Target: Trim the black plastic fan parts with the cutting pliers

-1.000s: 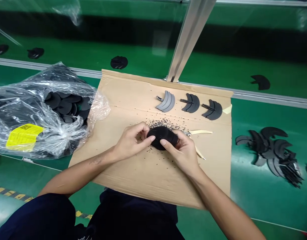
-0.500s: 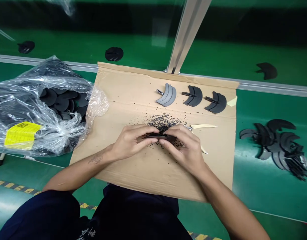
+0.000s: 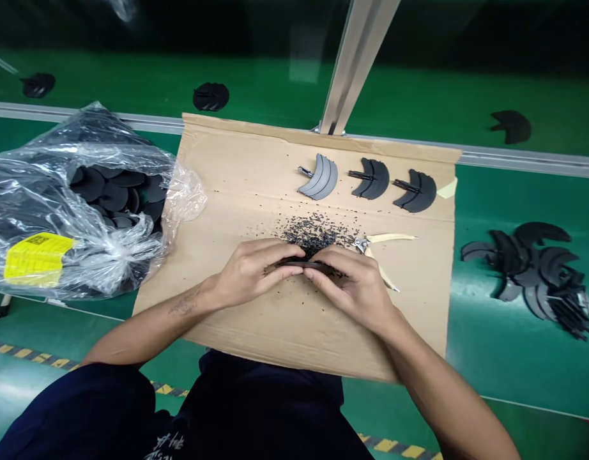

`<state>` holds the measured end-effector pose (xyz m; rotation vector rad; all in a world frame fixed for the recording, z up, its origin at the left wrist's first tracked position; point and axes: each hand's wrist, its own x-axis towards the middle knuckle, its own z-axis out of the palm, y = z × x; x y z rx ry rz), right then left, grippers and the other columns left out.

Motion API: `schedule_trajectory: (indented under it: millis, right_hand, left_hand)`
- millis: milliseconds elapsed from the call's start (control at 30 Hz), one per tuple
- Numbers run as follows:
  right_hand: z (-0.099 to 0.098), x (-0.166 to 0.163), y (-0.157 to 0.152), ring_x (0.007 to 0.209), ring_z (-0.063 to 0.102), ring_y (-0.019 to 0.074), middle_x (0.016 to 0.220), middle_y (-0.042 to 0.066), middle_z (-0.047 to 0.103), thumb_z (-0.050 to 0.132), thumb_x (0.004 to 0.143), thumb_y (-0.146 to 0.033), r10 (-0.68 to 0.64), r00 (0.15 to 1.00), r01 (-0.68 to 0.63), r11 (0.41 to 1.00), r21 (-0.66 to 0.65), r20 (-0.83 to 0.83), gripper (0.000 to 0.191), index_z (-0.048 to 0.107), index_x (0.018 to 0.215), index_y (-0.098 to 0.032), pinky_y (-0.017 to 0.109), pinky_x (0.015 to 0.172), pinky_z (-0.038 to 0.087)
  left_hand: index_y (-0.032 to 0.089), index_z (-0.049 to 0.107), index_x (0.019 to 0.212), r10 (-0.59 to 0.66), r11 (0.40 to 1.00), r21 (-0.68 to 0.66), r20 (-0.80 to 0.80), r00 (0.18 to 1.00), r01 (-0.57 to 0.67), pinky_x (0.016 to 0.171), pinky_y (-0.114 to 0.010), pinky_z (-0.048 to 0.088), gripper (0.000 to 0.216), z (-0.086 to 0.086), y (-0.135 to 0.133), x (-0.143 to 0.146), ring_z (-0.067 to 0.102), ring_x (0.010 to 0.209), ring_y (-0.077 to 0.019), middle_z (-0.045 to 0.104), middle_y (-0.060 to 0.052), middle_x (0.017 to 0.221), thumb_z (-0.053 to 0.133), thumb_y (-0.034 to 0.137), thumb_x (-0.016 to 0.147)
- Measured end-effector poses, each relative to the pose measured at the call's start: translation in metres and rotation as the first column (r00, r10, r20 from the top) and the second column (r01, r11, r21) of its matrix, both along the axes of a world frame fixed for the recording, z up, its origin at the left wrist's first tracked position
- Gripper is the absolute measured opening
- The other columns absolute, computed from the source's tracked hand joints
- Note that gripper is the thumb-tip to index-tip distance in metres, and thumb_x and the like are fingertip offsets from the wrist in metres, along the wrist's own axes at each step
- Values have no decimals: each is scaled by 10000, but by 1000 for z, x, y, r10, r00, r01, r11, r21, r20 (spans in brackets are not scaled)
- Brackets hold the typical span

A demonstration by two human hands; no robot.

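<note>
Between my two hands is a thin black plastic disc (image 3: 301, 263), seen nearly edge-on above the cardboard sheet (image 3: 256, 326). My left hand (image 3: 251, 268) pinches its left side between thumb and fingers. On its right side, the thumb and fingers of my right hand (image 3: 354, 278) are closed on it too. Behind the disc lies a scatter of small black plastic bits (image 3: 313, 231). Nippers (image 3: 388, 238) with cream handles rest by my right hand, their handles spread. My fingers cover much of the disc.
At the left sits a clear plastic bag (image 3: 36, 204) holding several black discs (image 3: 115, 195). A grey curved part (image 3: 321, 176) and two black curved parts (image 3: 370, 177) line the cardboard's far side. On the green table at right is a pile of curved parts (image 3: 534, 265). A metal post (image 3: 356, 64) rises behind.
My right fingers have shifted slightly over the disc, and its tilt has changed a little. Both hands stay closed on it. More of the nippers' head shows now.
</note>
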<state>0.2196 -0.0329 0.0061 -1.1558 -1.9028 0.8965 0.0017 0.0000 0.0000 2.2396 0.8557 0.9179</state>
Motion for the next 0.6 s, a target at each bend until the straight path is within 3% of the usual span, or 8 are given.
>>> schedule_trajectory:
  millis: [133,367,600]
  right_hand:
    - [3,1,1,747,680,165,843,67,737,564,1029,-301,22,1000,-22,1000,14,11,227,722,919,-179,282,681,539]
    - [-3,-4,-5,807,744,171,921,70,778,709,924,-148,-27,990,54,979,198,-138,68,747,975,-171,265,730,621]
    - [-7,-1,-4,847,773,186,1007,90,791,667,933,-125,20,999,-11,969,247,-38,167,745,1071,-176,270,737,661]
  left_hand:
    - [180,713,1121,-15,999,47,2,1000,15,791,-243,614,198,1,0,0,750,845,-147,793,-69,963,682,256,941]
    - [150,727,1106,9,995,-95,184,983,8,763,-232,598,282,6,0,1,718,867,-137,768,-80,970,769,307,875]
    - [180,709,1194,-87,995,73,173,981,75,789,-296,595,290,2,5,-2,713,894,-155,763,-89,989,723,253,914]
